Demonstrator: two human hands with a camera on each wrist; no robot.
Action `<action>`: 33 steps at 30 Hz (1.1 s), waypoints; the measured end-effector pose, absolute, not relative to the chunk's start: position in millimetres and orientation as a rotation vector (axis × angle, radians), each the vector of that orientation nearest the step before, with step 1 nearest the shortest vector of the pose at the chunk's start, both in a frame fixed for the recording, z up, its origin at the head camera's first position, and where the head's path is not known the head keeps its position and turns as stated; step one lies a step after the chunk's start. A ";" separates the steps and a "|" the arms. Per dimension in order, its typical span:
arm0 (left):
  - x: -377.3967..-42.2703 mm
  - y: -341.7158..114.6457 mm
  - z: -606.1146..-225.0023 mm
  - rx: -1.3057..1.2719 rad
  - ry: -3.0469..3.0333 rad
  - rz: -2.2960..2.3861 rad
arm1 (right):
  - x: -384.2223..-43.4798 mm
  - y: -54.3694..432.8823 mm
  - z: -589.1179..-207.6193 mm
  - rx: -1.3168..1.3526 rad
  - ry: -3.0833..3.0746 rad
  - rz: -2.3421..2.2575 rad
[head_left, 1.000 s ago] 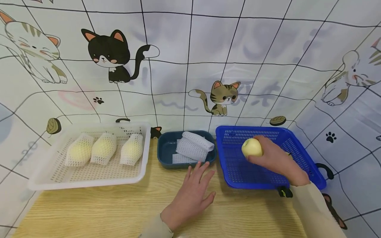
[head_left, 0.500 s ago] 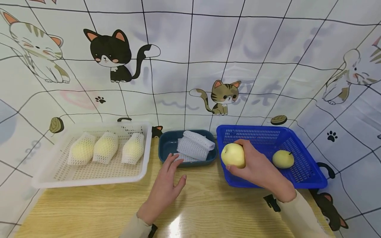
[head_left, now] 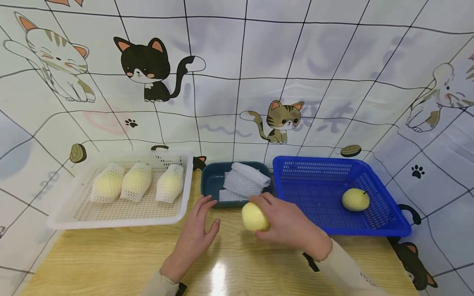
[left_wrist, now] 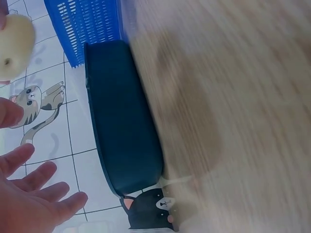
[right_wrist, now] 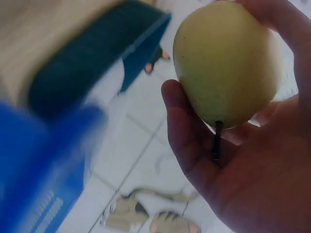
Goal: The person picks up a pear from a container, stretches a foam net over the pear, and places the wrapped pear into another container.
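Observation:
A pale yellow pear (head_left: 254, 217) is gripped in my right hand (head_left: 290, 222), in front of the dark teal tray (head_left: 212, 181). In the right wrist view the pear (right_wrist: 226, 63) shows a dark stem pointing toward the palm. My left hand (head_left: 194, 232) is to the left of the pear, fingers spread and holding nothing, near the teal tray's front edge. White foam net sleeves (head_left: 246, 181) lie in that tray. In the left wrist view the fingers of the left hand (left_wrist: 34, 194) are apart from the pear (left_wrist: 14, 46).
A blue basket (head_left: 311, 205) on the right holds another pear (head_left: 355, 200). On the left, a white basket (head_left: 148, 211) contains three net-wrapped pears (head_left: 108, 184). All stand on a wooden table (head_left: 111, 255) against a cat-patterned backdrop (head_left: 218, 49).
My right hand has carried the pear leftward out of the blue basket to in front of the teal tray. My left hand has shifted left, away from the tray's right end.

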State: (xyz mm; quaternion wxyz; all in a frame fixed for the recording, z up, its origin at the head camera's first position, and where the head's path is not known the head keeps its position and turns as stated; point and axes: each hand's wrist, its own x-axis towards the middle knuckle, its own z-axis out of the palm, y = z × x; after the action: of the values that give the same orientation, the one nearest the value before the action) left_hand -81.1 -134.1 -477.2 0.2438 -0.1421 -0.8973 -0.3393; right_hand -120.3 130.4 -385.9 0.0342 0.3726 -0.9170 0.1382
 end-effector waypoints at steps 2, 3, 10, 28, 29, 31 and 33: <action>-80.6 -135.5 -477.3 -0.389 -2.456 -0.921 | -118.8 120.7 -393.7 1.193 -2.815 0.377; -80.3 -136.0 -477.3 -0.391 -2.455 -0.922 | -118.2 115.9 -397.5 1.217 -2.816 0.357; -80.3 -138.2 -483.7 -0.360 -2.464 -0.945 | -121.4 88.1 -420.5 1.319 -2.860 0.123; -78.1 -136.7 -493.1 -0.391 -2.494 -1.086 | -116.5 53.9 -436.6 1.324 -2.741 -0.340; -78.0 -136.5 -493.0 -0.389 -2.502 -1.120 | -117.0 54.5 -437.2 1.322 -2.755 -0.294; -77.6 -136.0 -492.5 -0.387 -2.516 -1.193 | -118.5 57.7 -439.2 1.306 -2.819 -0.164; -77.0 -135.3 -491.4 -0.380 -2.539 -1.271 | -118.7 64.3 -440.8 1.275 -2.895 0.038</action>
State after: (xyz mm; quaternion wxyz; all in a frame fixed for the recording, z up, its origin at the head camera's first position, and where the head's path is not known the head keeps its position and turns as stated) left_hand -77.0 -135.3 -491.4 0.1379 -0.1315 -0.8778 -0.4394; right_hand -118.7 64.3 -440.8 -0.0111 0.4029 -0.9151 0.0121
